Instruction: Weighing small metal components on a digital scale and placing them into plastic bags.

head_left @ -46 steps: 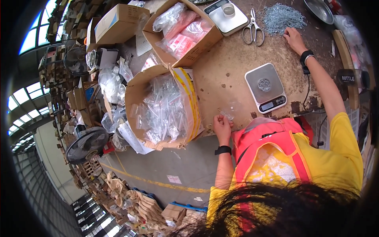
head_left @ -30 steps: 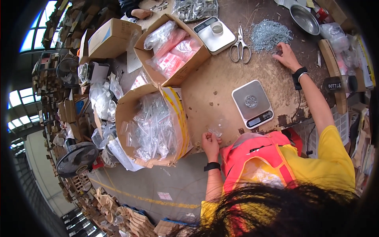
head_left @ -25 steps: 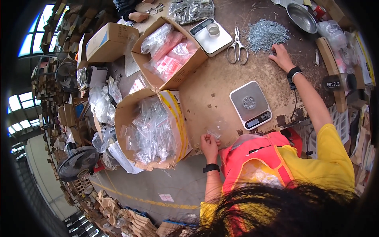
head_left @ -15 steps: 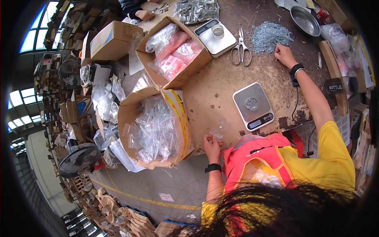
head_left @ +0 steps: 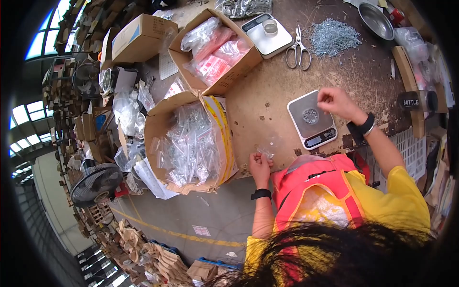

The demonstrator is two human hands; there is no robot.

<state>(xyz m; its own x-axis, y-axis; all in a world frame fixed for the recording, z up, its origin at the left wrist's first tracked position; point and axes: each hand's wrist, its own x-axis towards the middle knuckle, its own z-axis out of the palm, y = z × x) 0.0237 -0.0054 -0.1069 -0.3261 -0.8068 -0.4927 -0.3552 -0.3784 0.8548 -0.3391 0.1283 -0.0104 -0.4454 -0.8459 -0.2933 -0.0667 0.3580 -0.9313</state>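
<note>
My right hand [head_left: 338, 103] is over the right edge of a small digital scale [head_left: 302, 104], its fingers pinched together; what they hold, if anything, is too small to make out. On the scale's plate sits a small round clear dish [head_left: 310, 116] with shiny bits in it, just left of those fingers. At the table's front edge my left hand [head_left: 260, 168] is closed on a small clear plastic bag [head_left: 267, 150]. A heap of small silvery metal pieces, perhaps screws [head_left: 335, 38], lies at the back right.
Scissors [head_left: 299, 53] lie left of the heap, beside a second scale [head_left: 268, 36] bearing a small round container. At left stand an open carton [head_left: 224, 143] of clear bags and another carton [head_left: 246, 67] with red-and-clear packages. A metal bowl [head_left: 376, 21] is at the far right.
My right hand has come from the edge of the metal heap toward me, over the near scale. My left hand stays with the bag. A co-worker's hand at the top has gone from view.
</note>
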